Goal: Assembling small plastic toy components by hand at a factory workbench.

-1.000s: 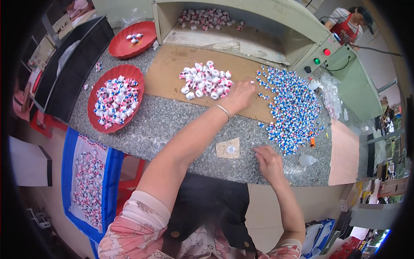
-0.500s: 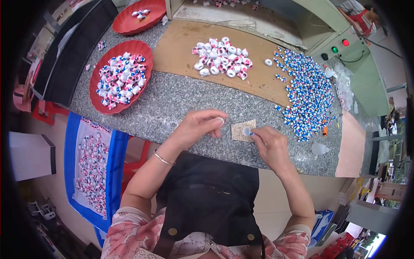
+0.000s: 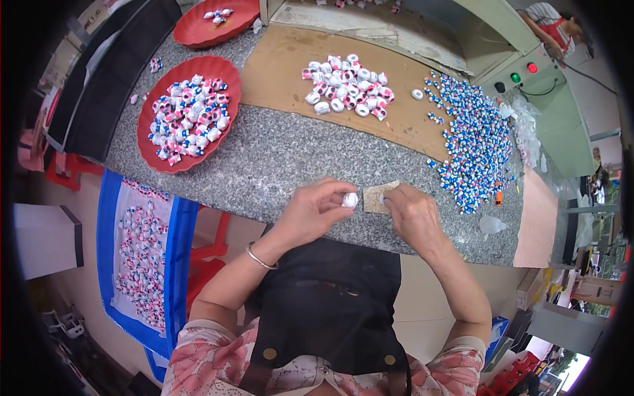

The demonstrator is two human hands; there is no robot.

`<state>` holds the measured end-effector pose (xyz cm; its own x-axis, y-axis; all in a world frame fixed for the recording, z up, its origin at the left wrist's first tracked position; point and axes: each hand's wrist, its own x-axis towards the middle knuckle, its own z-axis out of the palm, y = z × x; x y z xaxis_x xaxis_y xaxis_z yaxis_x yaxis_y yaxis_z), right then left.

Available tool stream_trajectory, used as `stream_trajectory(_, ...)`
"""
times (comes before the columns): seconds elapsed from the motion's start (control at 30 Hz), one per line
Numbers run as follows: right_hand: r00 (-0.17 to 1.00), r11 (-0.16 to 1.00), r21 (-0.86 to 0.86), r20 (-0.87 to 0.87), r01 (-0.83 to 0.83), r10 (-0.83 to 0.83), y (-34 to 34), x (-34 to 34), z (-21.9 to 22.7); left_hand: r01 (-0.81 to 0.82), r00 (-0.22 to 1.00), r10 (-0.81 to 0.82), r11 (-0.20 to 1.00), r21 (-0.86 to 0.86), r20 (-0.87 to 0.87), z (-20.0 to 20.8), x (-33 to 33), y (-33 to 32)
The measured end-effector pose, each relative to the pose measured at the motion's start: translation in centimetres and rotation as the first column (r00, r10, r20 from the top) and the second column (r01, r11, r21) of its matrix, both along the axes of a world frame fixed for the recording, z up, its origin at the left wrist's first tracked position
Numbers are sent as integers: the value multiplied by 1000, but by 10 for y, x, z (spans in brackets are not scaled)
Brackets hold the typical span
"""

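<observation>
Basically, left hand [image 3: 309, 210] pinches a white piece [image 3: 350, 199] over the table's [image 3: 290, 148] near side, probably by fingertips so its face shows, right hand [image 3: 415, 214] at the beige pad [image 3: 374, 199] (can't tell whether that grip holds anything).

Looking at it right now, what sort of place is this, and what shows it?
Probably a small-parts assembly workshop: tiny blue-and-white pieces lie heaped on the speckled worktop, a red dish holds larger pieces, and a cabinet behind has lit buttons.
</observation>
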<state>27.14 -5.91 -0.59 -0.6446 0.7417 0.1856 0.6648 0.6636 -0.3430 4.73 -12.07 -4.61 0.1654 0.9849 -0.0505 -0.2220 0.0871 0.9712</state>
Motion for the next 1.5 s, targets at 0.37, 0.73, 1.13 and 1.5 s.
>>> stream_trajectory(0.37, 632, 621, -783, -465, 33, -621, -23, 8, 7, -88, 918, 247, 889, 449, -309, -7, 38, 7)
stream_trajectory(0.73, 877, 872, -485, -442, -60, -186, -37, 13, 33, 360, 932, -363, 929, 79, 16, 15, 22, 8)
stream_trajectory(1.13, 894, 863, -492, -430, -112, -128, -33, -12, 35, 364, 931, -364, 930, -54, 21, 20, 4, 2)
stream_trajectory(1.5, 881, 926, -146, -285, 349, -377, 58, 69, -2, 19, 936, 119, 923, -384, 331, 31, -49, 34)
